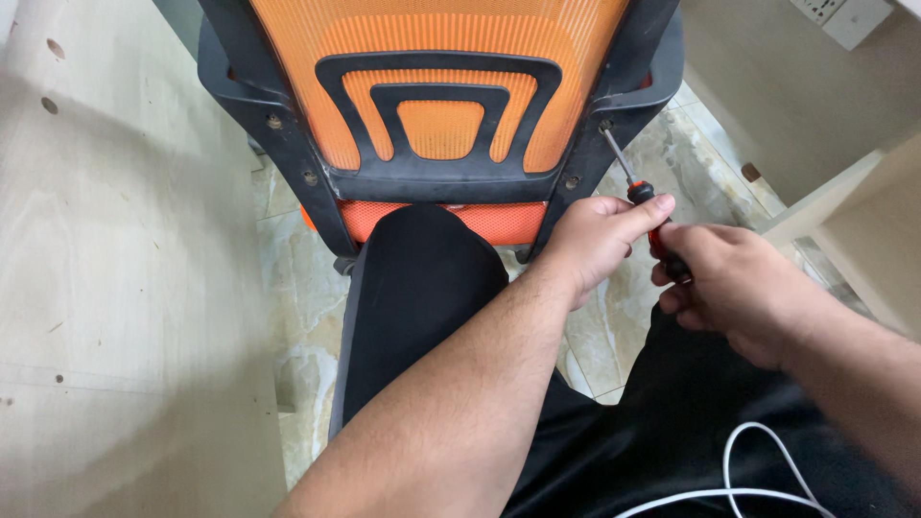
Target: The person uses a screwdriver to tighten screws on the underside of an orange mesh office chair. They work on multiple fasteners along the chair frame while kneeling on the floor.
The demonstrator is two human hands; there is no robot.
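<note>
An office chair back of orange mesh (436, 58) in a black plastic frame (288, 144) stands in front of me. A screwdriver (633, 182) with a red and black handle points its tip at a screw on the frame's right side (605, 125). My left hand (595, 240) pinches the screwdriver near the top of the handle. My right hand (729, 288) is closed around the lower end of the handle. Other screws (275, 122) show on the frame's left side.
A pale plywood panel (106, 288) fills the left. My knee in black cloth (422, 288) rests against the chair. Marbled floor tiles (672, 153) lie below. A white cable (758, 470) crosses my lap. A wall socket (844, 14) sits top right.
</note>
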